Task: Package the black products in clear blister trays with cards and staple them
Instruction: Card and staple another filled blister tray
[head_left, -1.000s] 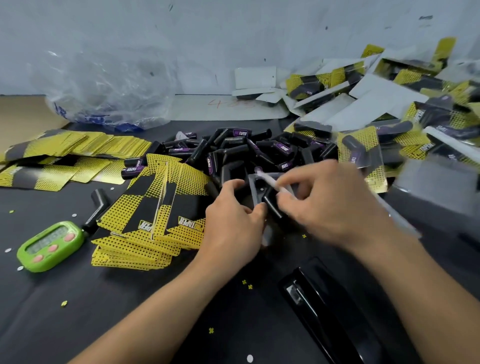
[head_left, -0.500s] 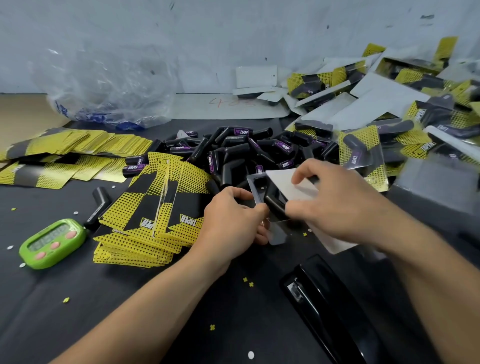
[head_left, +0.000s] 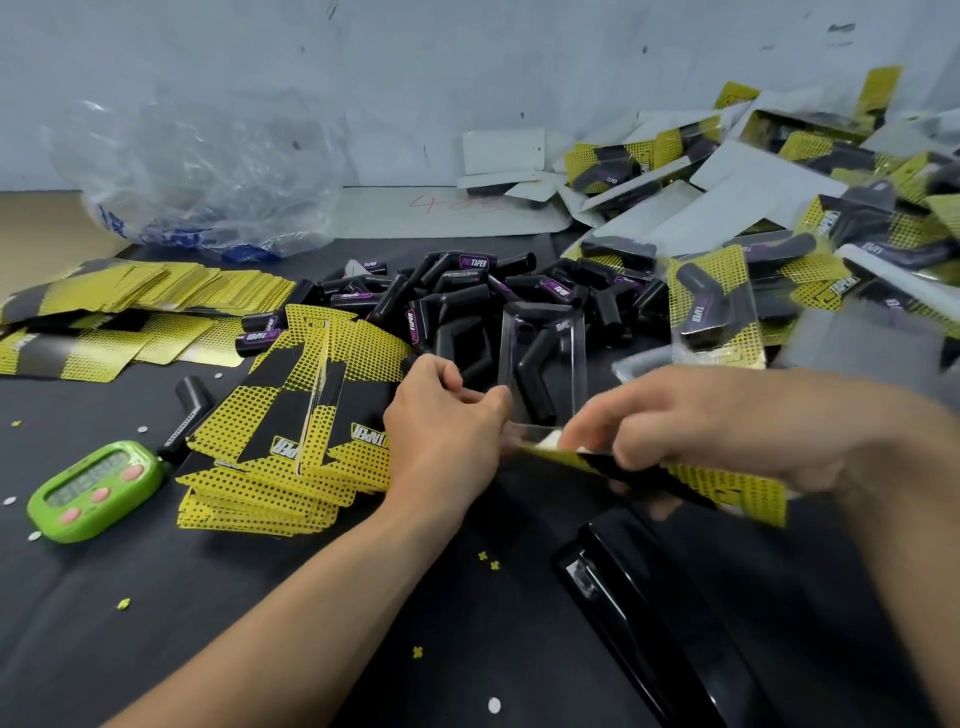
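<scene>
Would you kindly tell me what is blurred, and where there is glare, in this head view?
Head view: the right hand and its card are motion-blurred, as are the packs at the right edge; the left hand, timer and stapler are sharp; glare streaks the tray and bag; light is soft, shadows faint.

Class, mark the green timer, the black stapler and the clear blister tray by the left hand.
green timer (head_left: 96, 491), head view, middle of its face.
black stapler (head_left: 660, 613), head view, its top arm.
clear blister tray (head_left: 541, 325), head view, its clear upper end.
</scene>
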